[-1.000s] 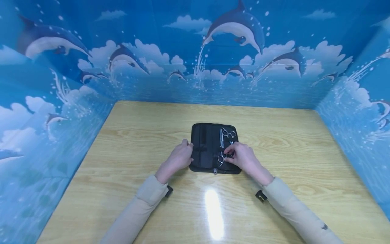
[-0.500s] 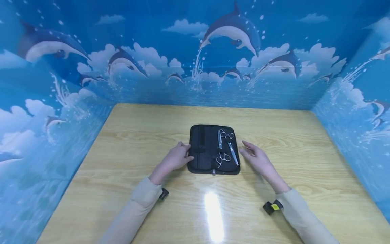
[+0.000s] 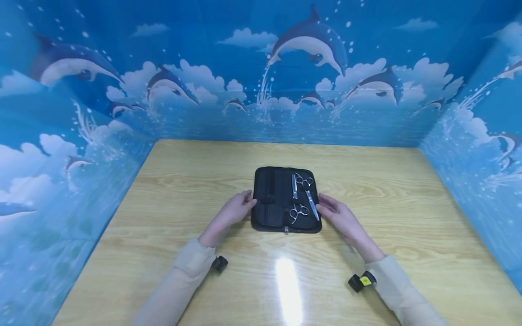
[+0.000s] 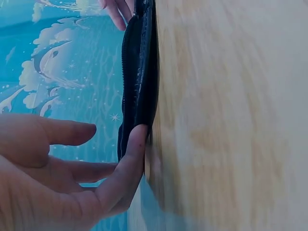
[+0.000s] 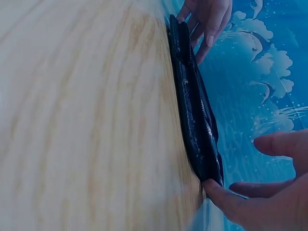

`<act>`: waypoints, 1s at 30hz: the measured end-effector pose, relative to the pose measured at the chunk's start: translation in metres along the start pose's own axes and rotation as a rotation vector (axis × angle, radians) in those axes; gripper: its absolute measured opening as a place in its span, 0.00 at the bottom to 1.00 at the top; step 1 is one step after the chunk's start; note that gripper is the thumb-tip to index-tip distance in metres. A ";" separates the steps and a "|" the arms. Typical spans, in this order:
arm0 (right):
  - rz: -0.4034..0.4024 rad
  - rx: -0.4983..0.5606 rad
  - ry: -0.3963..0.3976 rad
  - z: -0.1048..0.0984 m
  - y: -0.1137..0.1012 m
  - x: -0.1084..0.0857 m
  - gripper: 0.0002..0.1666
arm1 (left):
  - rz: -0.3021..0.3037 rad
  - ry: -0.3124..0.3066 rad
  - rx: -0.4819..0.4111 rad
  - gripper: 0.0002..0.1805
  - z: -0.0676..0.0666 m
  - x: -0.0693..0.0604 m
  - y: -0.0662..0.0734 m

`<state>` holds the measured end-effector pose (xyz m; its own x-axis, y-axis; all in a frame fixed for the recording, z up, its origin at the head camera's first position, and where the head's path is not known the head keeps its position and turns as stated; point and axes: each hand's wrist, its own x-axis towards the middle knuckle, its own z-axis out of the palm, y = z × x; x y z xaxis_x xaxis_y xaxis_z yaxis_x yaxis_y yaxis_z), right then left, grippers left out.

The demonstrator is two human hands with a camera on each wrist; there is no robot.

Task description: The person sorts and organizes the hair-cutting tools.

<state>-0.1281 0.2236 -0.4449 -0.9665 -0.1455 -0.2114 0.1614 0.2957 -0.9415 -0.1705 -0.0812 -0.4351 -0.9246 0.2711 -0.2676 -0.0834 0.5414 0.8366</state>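
Note:
A black zip case [image 3: 279,217] lies unfolded on the wooden table. In its right half are two pairs of silver scissors set head to tail: one has its finger rings [image 3: 299,212] near the front, the other has its blade [image 3: 312,206] slanting to the front right. My left hand [image 3: 234,210] is at the case's left edge; in the left wrist view a fingertip [image 4: 137,137] touches the edge and the thumb stands off. My right hand [image 3: 340,217] is at the right edge, where a fingertip [image 5: 214,187] touches the lower rim with the thumb apart.
The case's zip pull [image 3: 286,230] points toward me at the front. Black wrist devices [image 3: 220,264] sit below both sleeves. A blue dolphin-print backdrop [image 3: 228,113] encloses the table's [image 3: 195,167] back and sides.
My right hand has let go of the scissors in the case's right half and withdrawn rightward, then come back to the right edge. My left hand stays at the left edge.

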 end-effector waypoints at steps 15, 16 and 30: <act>0.027 0.028 0.002 0.007 0.002 -0.003 0.40 | 0.165 0.113 0.149 0.29 0.001 0.006 0.023; 0.032 0.026 0.006 0.010 0.001 -0.004 0.40 | 0.177 0.120 0.150 0.29 0.001 0.007 0.026; 0.039 0.112 0.028 0.032 -0.002 -0.009 0.42 | 0.434 0.049 0.296 0.26 0.033 0.009 0.049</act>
<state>-0.1132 0.1945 -0.4489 -0.9639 -0.1089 -0.2428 0.2191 0.1933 -0.9564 -0.1709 -0.0262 -0.4120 -0.8677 0.4865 0.1018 0.4126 0.5910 0.6932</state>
